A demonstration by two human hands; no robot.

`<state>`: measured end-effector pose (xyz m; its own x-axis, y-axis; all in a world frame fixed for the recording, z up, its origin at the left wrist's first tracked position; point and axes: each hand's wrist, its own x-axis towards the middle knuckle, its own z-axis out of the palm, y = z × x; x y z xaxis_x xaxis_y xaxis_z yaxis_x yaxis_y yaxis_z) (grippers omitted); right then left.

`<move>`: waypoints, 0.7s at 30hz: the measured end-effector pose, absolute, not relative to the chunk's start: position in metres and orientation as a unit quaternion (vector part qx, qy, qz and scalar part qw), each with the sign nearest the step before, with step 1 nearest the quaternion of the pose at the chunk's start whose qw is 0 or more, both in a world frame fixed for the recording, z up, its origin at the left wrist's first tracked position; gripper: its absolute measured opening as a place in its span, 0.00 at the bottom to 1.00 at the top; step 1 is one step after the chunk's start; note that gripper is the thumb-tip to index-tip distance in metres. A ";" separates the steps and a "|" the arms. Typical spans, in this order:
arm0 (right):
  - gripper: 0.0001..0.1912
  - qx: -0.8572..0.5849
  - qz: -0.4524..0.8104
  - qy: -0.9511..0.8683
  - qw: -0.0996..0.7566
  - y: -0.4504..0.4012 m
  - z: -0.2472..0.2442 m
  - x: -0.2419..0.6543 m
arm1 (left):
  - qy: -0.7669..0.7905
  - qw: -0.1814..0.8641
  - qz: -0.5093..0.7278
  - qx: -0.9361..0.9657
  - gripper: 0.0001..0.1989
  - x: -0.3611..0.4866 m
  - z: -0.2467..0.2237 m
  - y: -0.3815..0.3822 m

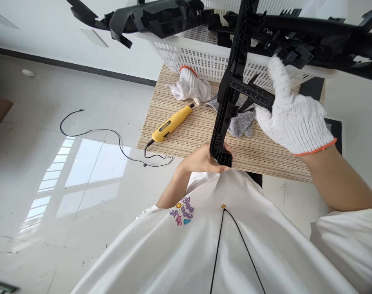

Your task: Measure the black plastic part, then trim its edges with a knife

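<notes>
Head view, black plastic part (pixel 222 118): long and ribbed, held in front of my body above the table, its near end bent and its far end reaching over the basket.
Left hand (pixel 201 160): bare, mine, grasping the bent near end of the part.
Black caliper (pixel 255 93): graduated scale facing up, laid crosswise at the part's middle; whether its jaws press on the part, I cannot tell.
Right hand (pixel 292 116): mine, in a white knitted glove with orange cuff edge, grasping the caliper's near end, index finger extended.
Grey cloth (pixel 241 124): crumpled on the table, partly under the part and caliper.
Loose white glove (pixel 190 86): on the table beside the basket.
Yellow tool (pixel 172 123): lying left of the part, its black cord (pixel 108 130) trailing onto the floor.
Table (pixel 272 157): striped wood-look top.
White basket (pixel 193 57): slotted plastic, at the table's far side.
Further black parts (pixel 311 34): lying across the basket.
Floor (pixel 81 212): pale, glossy tiles.
</notes>
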<state>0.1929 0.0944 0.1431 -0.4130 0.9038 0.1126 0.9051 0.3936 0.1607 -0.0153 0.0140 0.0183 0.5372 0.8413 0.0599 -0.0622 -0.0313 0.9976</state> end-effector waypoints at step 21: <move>0.32 -0.430 -0.103 -0.897 -0.012 0.103 0.138 0.209 | 0.319 0.614 0.362 0.625 0.21 -0.018 0.016 0.014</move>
